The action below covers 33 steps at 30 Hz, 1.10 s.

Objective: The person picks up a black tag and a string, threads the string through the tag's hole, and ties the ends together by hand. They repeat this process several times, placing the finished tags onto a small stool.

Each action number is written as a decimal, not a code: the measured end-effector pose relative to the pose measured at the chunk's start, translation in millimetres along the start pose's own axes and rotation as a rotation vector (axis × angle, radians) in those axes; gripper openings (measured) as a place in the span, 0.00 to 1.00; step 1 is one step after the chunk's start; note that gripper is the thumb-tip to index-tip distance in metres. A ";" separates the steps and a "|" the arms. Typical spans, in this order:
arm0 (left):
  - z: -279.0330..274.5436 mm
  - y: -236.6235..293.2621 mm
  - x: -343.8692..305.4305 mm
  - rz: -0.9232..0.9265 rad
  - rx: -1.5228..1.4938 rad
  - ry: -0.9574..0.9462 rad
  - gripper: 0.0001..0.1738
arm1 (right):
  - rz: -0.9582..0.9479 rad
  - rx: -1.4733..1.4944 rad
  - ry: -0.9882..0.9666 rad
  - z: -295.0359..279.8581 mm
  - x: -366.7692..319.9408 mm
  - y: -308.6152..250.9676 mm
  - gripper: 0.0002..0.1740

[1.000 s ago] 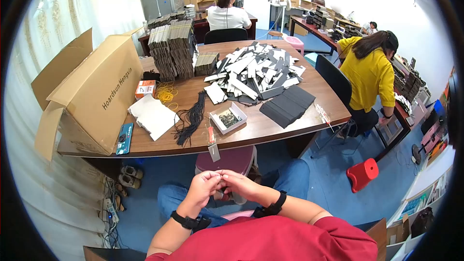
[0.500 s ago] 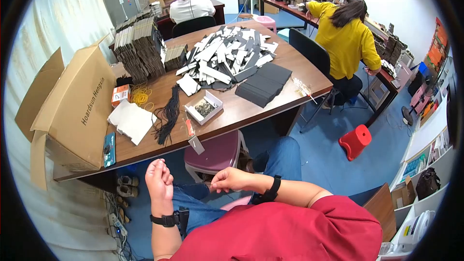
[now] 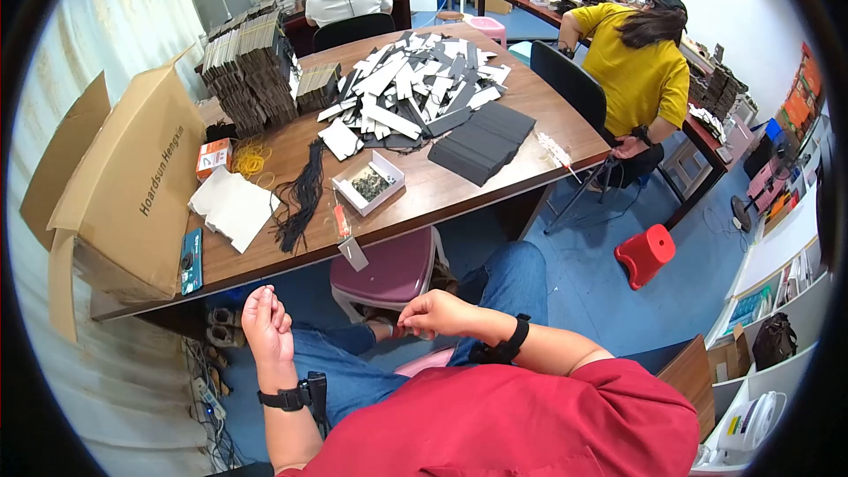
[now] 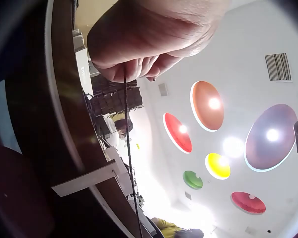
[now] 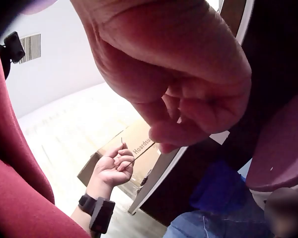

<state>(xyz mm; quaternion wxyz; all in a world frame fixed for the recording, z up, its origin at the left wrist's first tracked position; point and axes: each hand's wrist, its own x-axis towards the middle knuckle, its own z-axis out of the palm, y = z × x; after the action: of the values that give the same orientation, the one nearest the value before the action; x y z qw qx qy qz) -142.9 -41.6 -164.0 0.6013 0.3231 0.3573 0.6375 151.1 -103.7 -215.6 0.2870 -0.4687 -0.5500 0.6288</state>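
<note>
While I watch through the head view, both hands sit in front of the wooden table, below its near edge and over the person's lap. The left hand is raised, off the table's near-left corner, with its fingers bunched. In the left wrist view those fingertips pinch a cord. It is black, hair-thin and smooth, and it runs away from the pinch in one straight, taut line. The right hand is lower, just in front of the pink stool tucked under the table. Its fingers are curled tight, thumb against forefinger. I cannot tell whether the cord reaches that grip, because it is too fine to trace there. On the table a bundle of black cords lies near its front edge, beside a small white tray.
</note>
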 end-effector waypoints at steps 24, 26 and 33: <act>56.4 -71.3 -22.1 -0.240 0.169 -0.238 0.05 | -0.457 -0.700 0.269 29.2 8.1 -81.1 0.06; 56.4 -72.1 -28.1 -0.273 0.155 -0.259 0.05 | -0.427 -0.653 0.315 29.6 11.3 -82.8 0.06; 56.3 -65.5 -29.9 -0.304 0.275 -0.289 0.06 | -0.423 -0.716 0.429 23.3 18.0 -84.9 0.05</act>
<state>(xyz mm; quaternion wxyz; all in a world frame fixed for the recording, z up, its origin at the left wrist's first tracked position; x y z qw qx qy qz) -58.4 -66.3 -188.6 0.6856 0.4323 0.3952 0.4324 109.8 -78.3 -140.0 0.3364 -0.5354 -0.7440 0.2160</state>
